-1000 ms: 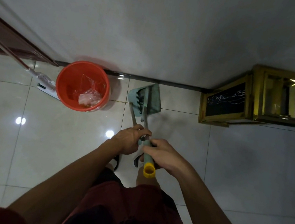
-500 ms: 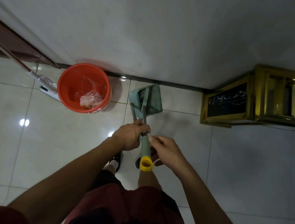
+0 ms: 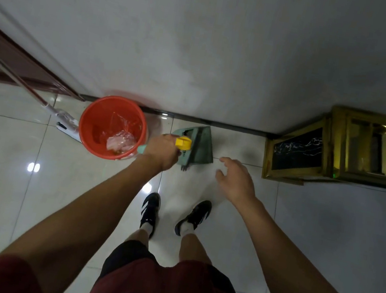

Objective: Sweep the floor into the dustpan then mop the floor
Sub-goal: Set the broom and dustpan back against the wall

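The white flat mop (image 3: 67,125) leans beside the round orange plastic bucket (image 3: 112,127). The left hand (image 3: 161,152) grips the yellow-capped teal handle (image 3: 183,142); the teal plastic dustpan (image 3: 198,147) stands against the wall. The right hand (image 3: 236,179) hovers spread, empty. A careless swing might tip the bucket.

Left hand (image 3: 161,152): fingers curled in a closed grip around a handle, knuckles up, arm extended forward and fully straightened. Right hand (image 3: 235,179): fingers spread and relaxed, palm down, holding nothing, positioned to the right of the grip and clear of it. Right arm extended forward, wrist slightly bent. Both forearms are bare.
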{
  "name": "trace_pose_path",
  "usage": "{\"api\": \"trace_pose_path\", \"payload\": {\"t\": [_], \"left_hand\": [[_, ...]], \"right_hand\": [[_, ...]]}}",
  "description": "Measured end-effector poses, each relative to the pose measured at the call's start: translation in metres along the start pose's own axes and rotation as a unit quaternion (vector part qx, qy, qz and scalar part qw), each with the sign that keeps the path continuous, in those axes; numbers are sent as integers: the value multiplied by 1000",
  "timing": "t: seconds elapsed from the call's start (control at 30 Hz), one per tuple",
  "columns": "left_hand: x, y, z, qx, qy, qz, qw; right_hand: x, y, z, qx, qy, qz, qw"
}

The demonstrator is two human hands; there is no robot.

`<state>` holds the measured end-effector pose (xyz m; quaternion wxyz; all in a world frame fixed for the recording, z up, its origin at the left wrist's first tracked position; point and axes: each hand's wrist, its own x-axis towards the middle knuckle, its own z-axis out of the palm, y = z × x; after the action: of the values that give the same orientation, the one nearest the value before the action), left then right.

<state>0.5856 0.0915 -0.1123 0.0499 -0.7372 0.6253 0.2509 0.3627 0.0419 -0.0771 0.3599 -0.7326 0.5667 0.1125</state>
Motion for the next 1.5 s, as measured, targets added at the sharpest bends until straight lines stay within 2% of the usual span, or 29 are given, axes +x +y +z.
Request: {"api": "trace_pose_path", "payload": {"t": [0.1, 0.23, 0.37, 0.83, 1.03, 1.27, 1.37, 1.5], "left_hand": [[16, -1, -9, 24, 12, -37, 999], [30, -2, -17, -10, 67, -65, 996], [35, -4, -27, -38, 91, -63, 993], [3, -1, -46, -31, 97, -104, 989], [-35, -1, -47, -13, 84, -119, 989], [-112, -19, -38, -53, 62, -164, 983], [-152, -42, -29, -66, 74, -176, 979], [-217, -81, -14, -84, 88, -211, 970]], "right_hand": [[16, -1, -10, -39, 7, -7, 999], [31, 2, -19, -52, 8, -5, 999], [39, 3, -24, -70, 2, -8, 998], [47, -7, -51, -106, -10, -79, 991], [33, -26, -46, -150, -14, -134, 979], [3, -74, -20, -226, -8, -203, 953], [-14, -103, -3, -248, -35, -212, 945], [-41, -146, 33, -246, -107, -199, 942]]}}
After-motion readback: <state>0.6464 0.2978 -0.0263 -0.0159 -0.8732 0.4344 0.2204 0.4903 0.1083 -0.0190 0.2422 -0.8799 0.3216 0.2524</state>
